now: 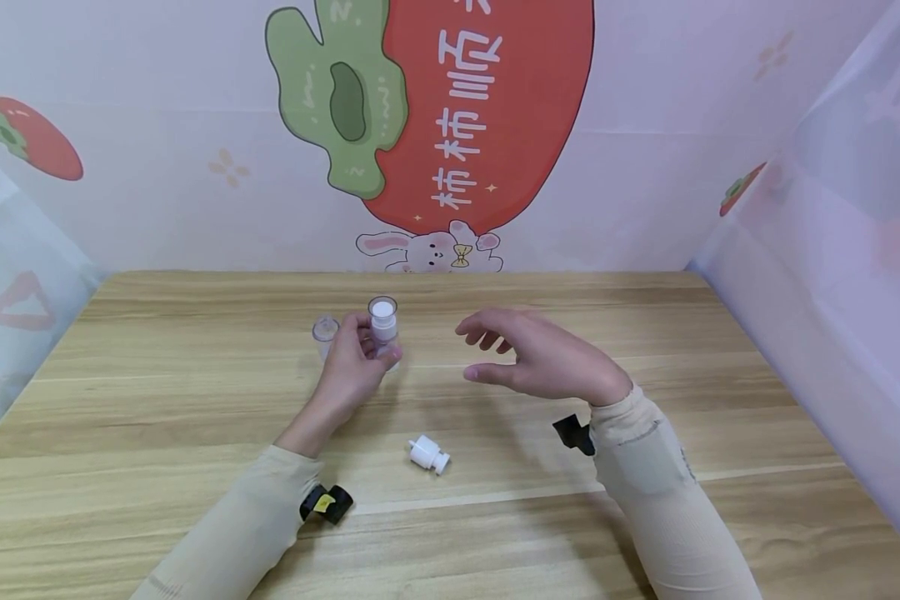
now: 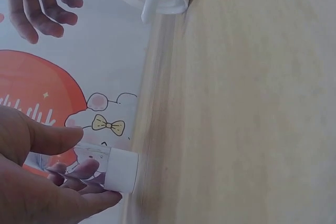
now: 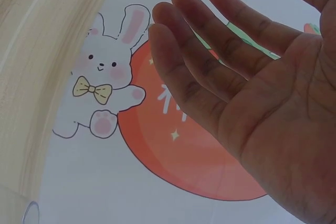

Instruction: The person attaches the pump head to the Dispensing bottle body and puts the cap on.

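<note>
In the head view my left hand (image 1: 354,362) grips a small clear-and-white bottle (image 1: 384,327) between thumb and fingers. Its white band (image 2: 122,170) shows in the left wrist view, with clear plastic between my fingers. Beside that hand stands a clear round container (image 1: 326,328), partly hidden by it. My right hand (image 1: 543,354) hovers over the table to the right, palm inward, fingers loosely bent and holding nothing. A white pump head (image 1: 429,454) lies on its side nearer to me, between the forearms; its short nozzle (image 2: 150,6) shows close up in the left wrist view.
The wood-grain table (image 1: 195,508) runs back to a printed cloth backdrop (image 1: 172,192), with cloth at both sides. Black wrist mounts (image 1: 333,504) hang at the sleeves. A clear curved edge (image 3: 31,216) shows low in the right wrist view.
</note>
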Demonstrator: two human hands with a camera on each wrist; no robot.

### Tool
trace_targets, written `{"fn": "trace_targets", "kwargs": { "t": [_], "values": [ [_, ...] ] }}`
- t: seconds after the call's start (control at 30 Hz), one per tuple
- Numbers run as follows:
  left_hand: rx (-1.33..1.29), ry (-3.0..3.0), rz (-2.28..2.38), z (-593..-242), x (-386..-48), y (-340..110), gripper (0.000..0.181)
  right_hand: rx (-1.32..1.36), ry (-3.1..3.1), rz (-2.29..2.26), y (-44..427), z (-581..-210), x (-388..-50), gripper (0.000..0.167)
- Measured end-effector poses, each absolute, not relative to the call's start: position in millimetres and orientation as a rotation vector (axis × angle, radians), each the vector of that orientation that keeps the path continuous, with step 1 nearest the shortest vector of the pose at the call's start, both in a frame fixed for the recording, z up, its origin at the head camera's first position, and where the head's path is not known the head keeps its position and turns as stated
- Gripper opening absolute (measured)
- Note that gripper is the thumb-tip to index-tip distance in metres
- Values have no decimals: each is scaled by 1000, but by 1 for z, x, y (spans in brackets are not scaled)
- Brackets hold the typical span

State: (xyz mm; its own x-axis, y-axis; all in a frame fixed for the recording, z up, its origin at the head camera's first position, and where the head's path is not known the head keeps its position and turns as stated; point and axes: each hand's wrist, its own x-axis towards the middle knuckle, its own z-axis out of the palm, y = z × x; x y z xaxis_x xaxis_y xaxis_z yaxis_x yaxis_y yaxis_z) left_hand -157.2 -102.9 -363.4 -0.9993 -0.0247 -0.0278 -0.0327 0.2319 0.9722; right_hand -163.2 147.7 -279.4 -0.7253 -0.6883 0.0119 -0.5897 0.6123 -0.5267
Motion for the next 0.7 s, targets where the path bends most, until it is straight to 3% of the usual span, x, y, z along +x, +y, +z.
{"fn": "trace_targets", "kwargs": {
  "t": [0.3,0.7],
  "values": [
    [-75,2483,1917,-360,-157,-103,62,-1063,2635,-751,146,-279,-163,45],
    [38,2634,1850,-346,-154,-107,62,-1078,2625,-757,145,-280,-163,45]
  ]
}}
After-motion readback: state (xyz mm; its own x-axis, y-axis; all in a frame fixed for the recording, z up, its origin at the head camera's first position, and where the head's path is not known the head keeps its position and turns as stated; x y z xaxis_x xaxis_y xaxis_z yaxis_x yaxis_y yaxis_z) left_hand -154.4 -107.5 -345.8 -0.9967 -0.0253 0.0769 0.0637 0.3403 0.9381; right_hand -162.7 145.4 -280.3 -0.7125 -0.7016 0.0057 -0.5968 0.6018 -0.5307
